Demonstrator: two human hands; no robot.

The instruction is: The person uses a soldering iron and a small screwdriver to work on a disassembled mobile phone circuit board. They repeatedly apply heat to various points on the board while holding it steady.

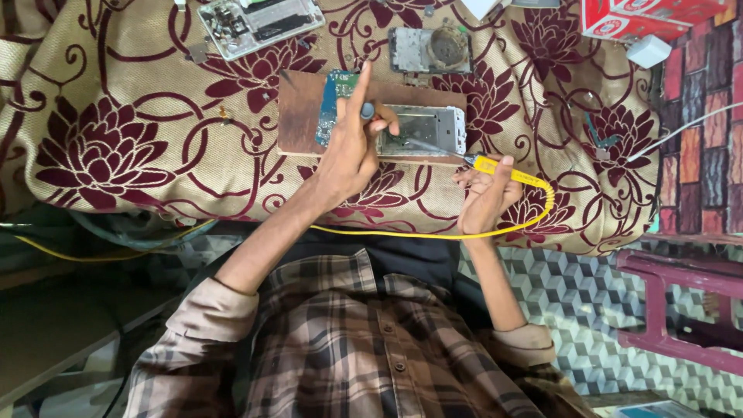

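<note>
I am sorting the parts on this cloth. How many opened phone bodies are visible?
3: one on the wooden board under the hands, one at the top left, one at the top centre. Others may lie outside the picture.

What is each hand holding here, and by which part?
Right hand grips the yellow soldering iron by its handle. Left hand pinches a small grey tool near its top.
</note>
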